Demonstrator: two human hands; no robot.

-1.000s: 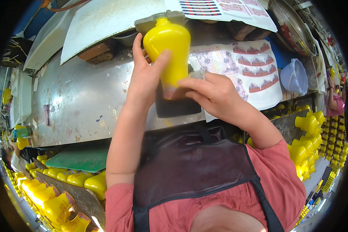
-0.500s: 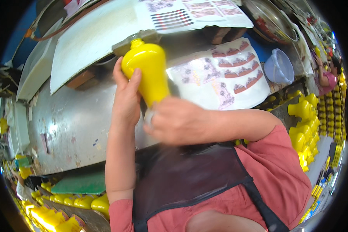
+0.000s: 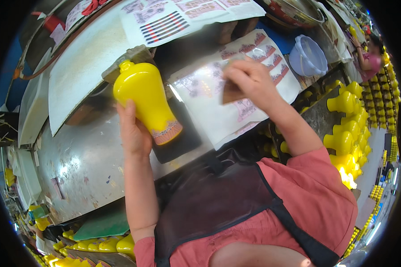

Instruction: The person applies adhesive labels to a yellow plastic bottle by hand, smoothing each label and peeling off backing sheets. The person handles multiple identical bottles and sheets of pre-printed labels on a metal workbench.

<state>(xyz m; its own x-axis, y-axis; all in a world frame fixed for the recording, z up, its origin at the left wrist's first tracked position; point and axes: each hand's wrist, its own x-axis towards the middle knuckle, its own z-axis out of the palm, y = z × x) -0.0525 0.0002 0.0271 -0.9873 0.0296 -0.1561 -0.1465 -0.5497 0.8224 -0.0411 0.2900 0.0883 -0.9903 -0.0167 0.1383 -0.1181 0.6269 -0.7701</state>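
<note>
A glossy yellow vase (image 3: 142, 91) lies tilted, its neck toward a worn grey block (image 3: 128, 62) and its base toward me. A patterned pinkish band (image 3: 167, 132) circles the base. My left hand (image 3: 134, 131) grips the vase from its left side, thumb along the body. Over a white sheet of printed decals (image 3: 198, 111) hovers my right hand (image 3: 250, 80), fingers closed on a flat brown scraper-like piece (image 3: 232, 92), slightly blurred. Beneath the vase is a dark flat pad (image 3: 177, 149) on the metal table.
A white board (image 3: 87, 62) carries another decal sheet (image 3: 169, 24) at the back. A pale blue bucket (image 3: 308, 57) and a large metal basin (image 3: 298, 12) stand back right. Rows of yellow vases (image 3: 345, 120) line the right; more lie lower left. Another person (image 3: 370, 60) works far right.
My right hand has left the vase's base and moved right and away, over the decal sheet. The patterned band now shows. The vase and my left hand have shifted left in the view.
</note>
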